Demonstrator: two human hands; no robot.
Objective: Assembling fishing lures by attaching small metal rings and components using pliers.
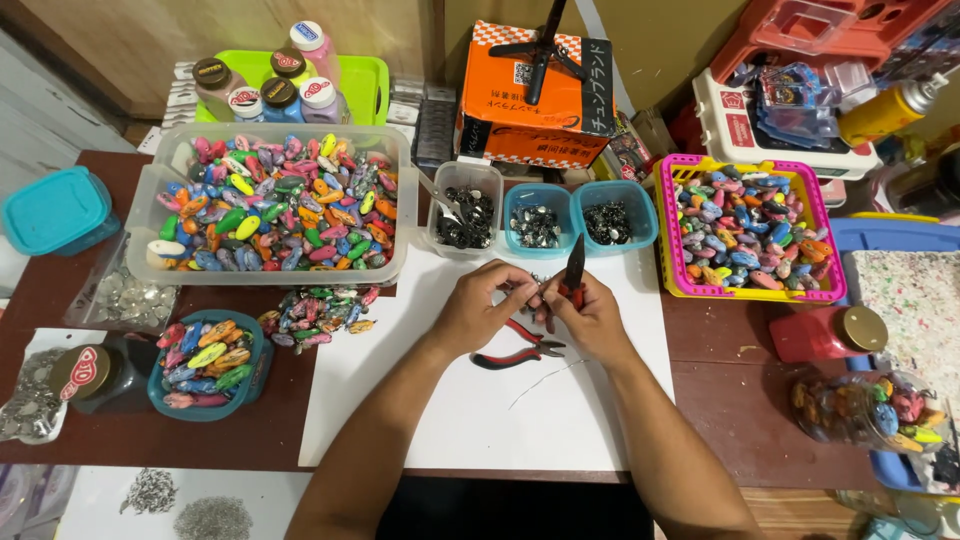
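My left hand (478, 305) and my right hand (590, 312) meet over a white sheet (480, 410) in the middle of the table. The right hand grips black pliers (574, 264) with red handles, jaws pointing up. The left hand pinches a small metal piece (532, 286) at the pliers' jaws; what it is stays too small to tell. A second pair of red-handled pliers (520, 350) lies on the sheet just below my hands. A thin wire (545, 380) lies beside it.
A clear bin (150, 200) of colourful oval lures stands at left, a pink basket (668, 245) of them at right. Three small tubs (536, 198) of metal parts sit behind my hands. An orange box (530, 100), paint bottles (265, 85), a teal bowl (205, 410) and a red jar (825, 333) surround them.
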